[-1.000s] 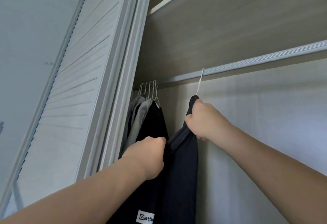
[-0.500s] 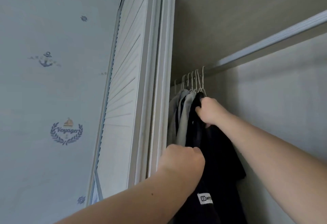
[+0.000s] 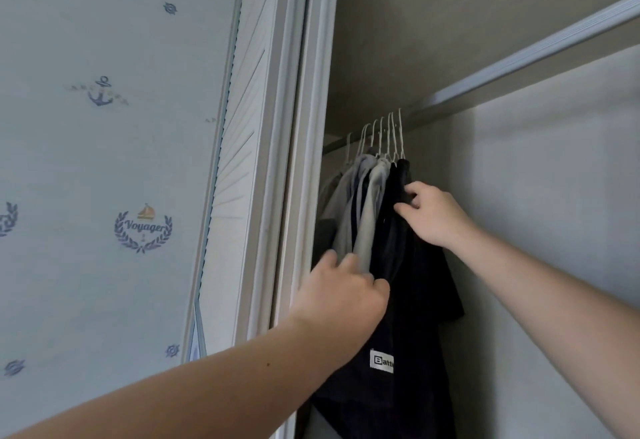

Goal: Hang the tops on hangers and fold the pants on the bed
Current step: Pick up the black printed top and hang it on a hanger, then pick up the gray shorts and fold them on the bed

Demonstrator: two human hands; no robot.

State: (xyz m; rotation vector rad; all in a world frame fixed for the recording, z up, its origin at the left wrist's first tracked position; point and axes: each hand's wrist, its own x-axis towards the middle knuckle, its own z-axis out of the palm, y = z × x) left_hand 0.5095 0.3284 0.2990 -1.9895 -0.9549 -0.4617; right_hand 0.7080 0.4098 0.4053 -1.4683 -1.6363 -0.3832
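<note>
A black top with a white label hangs on a white wire hanger at the right end of a bunch of hung tops. Several grey tops hang just left of it, all on the closet rail. My right hand touches the black top near its shoulder, fingers loosely spread. Lower down, my left hand rests against the grey and black fabric with its fingers stretched out. No pants or bed are in view.
A white louvred closet door and its frame stand just left of the clothes. Nautical wallpaper fills the left. Right of the clothes the rail is bare in front of the closet's back wall. A shelf runs overhead.
The black top on its hanger slid left along the rail and now sits against the other tops. Both hands loosened from gripping the fabric to spread fingers.
</note>
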